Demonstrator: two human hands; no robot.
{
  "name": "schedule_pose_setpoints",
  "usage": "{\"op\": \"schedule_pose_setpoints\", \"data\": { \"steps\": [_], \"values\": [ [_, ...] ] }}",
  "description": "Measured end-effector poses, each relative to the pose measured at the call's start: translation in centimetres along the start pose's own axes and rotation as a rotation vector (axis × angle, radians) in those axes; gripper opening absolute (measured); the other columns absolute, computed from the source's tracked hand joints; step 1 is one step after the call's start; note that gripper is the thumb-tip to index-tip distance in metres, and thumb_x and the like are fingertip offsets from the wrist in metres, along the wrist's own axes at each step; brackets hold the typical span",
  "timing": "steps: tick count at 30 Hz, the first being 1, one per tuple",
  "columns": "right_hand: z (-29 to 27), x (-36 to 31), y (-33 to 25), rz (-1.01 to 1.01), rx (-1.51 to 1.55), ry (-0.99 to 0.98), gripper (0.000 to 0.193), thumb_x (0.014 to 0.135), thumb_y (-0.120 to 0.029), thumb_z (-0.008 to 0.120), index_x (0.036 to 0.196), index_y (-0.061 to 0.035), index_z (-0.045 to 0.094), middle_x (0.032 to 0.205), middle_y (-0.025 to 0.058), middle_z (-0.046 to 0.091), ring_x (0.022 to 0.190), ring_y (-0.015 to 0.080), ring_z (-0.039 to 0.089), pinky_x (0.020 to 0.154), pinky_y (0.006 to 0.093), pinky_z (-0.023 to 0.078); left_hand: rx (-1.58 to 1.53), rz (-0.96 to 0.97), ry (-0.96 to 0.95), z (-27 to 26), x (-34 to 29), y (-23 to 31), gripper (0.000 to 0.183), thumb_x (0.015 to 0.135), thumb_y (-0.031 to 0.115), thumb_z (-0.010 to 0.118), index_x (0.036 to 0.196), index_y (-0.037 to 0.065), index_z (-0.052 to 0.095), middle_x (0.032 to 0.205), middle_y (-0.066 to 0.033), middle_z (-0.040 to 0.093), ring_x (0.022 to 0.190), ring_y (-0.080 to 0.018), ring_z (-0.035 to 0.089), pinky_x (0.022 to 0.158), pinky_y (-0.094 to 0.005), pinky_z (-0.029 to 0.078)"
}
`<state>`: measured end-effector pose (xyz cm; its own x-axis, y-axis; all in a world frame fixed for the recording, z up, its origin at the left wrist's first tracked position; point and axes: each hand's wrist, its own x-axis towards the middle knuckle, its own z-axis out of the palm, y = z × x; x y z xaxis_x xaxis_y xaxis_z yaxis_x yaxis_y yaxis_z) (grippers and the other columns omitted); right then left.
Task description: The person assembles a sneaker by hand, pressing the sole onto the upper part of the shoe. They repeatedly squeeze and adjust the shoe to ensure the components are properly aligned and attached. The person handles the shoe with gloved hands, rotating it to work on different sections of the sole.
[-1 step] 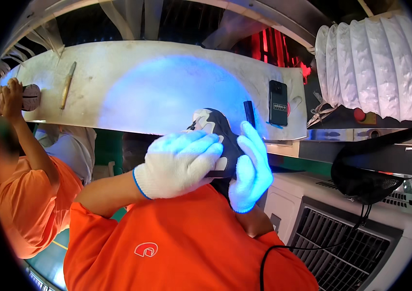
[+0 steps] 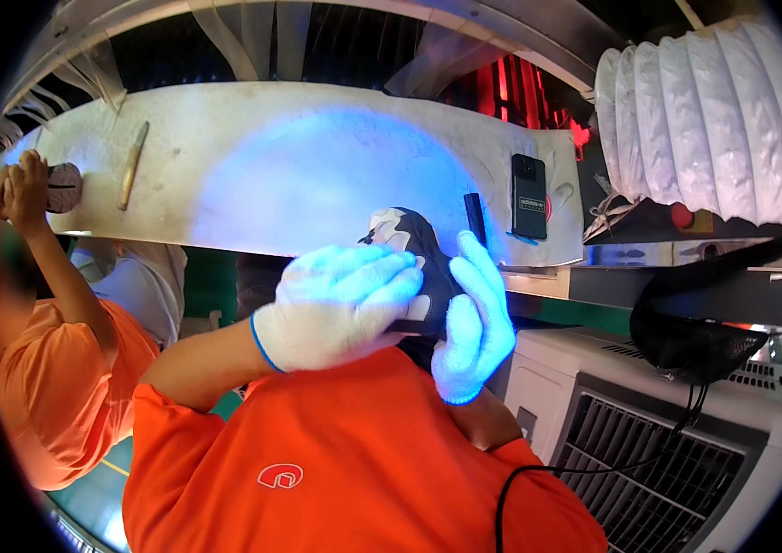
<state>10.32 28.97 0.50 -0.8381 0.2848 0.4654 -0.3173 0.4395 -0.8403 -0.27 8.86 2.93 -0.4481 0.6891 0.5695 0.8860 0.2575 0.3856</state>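
A black shoe (image 2: pixel 429 260) with white and grey patches is held in front of my chest, its light toe end over the table's near edge. My left hand (image 2: pixel 340 300), in a white knit glove with a blue cuff edge, lies over the shoe's left side with its fingers closed on it. My right hand (image 2: pixel 474 323), also gloved and lit blue, cups the other side with its fingers fairly straight. The hands hide much of the shoe's rear.
The pale worktable (image 2: pixel 252 101) carries a wooden-handled knife (image 2: pixel 132 166), a black bar-shaped object (image 2: pixel 475 218) and a dark phone (image 2: pixel 529 195). At left a co-worker's hands (image 2: pixel 22 189) hold a shoe. A white ribbed duct (image 2: pixel 713 124) hangs right, above a grilled cooler (image 2: pixel 649 456).
The view has shifted very slightly. Both hands and the shoe stay in nearly the same position and hold.
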Motion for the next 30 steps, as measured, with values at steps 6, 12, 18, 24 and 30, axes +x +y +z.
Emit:
{"op": "schedule_pose_setpoints", "data": {
  "steps": [6,12,18,24,30],
  "values": [
    [3.1,-2.9,0.9,0.124,0.454,0.027,0.092,0.103,-0.040,0.085,0.168,0.0118,0.046,0.170,0.0268,0.053,0.158,0.0367,0.051,0.132,0.0492,0.037,-0.461,-0.430,0.116,-3.6,-2.7,-2.5,0.143,0.058,0.030,0.112,0.174,0.000,0.034,0.173,-0.0308,0.044,0.158,-0.0455,0.052,0.127,-0.0471,0.047],
    [0.5,3.5,12.4,-0.057,-0.730,0.154,0.076,0.093,-0.028,0.090,0.155,0.0020,0.060,0.154,0.0273,0.063,0.142,0.0469,0.060,0.121,0.0542,0.049,-0.493,-0.754,0.076,-3.7,-5.6,-1.2,0.145,0.069,0.027,0.107,0.183,0.009,0.019,0.175,-0.0236,0.041,0.159,-0.0374,0.048,0.131,-0.0476,0.042],
    [-0.3,2.9,17.3,0.189,-1.000,-0.037,0.062,0.102,-0.031,0.079,0.157,-0.0094,0.061,0.132,0.0224,0.073,0.120,0.0430,0.070,0.106,0.0543,0.057,-0.424,-0.742,0.073,-3.5,-7.4,-3.2,0.143,0.069,0.031,0.107,0.182,0.010,0.023,0.176,-0.0200,0.041,0.160,-0.0367,0.047,0.131,-0.0478,0.041],
    [1.7,6.1,10.2,0.563,0.406,0.012,0.040,0.113,-0.028,0.067,0.146,-0.0055,0.068,0.110,0.0160,0.080,0.094,0.0324,0.080,0.085,0.0478,0.065,-0.410,-0.720,0.029,-3.8,-8.2,-4.5,0.131,0.062,0.020,0.107,0.174,0.011,0.039,0.170,-0.0175,0.050,0.157,-0.0327,0.049,0.131,-0.0449,0.042],
    [10.4,11.2,4.8,0.711,1.335,0.104,0.028,0.116,-0.032,0.064,0.124,-0.0058,0.070,0.098,0.0125,0.075,0.086,0.0293,0.075,0.078,0.0454,0.062,-0.403,-0.732,-0.006,-4.1,-7.4,-4.2,0.134,0.062,0.026,0.107,0.175,0.011,0.036,0.171,-0.0170,0.047,0.159,-0.0334,0.046,0.133,-0.0465,0.038]
  ]
}}
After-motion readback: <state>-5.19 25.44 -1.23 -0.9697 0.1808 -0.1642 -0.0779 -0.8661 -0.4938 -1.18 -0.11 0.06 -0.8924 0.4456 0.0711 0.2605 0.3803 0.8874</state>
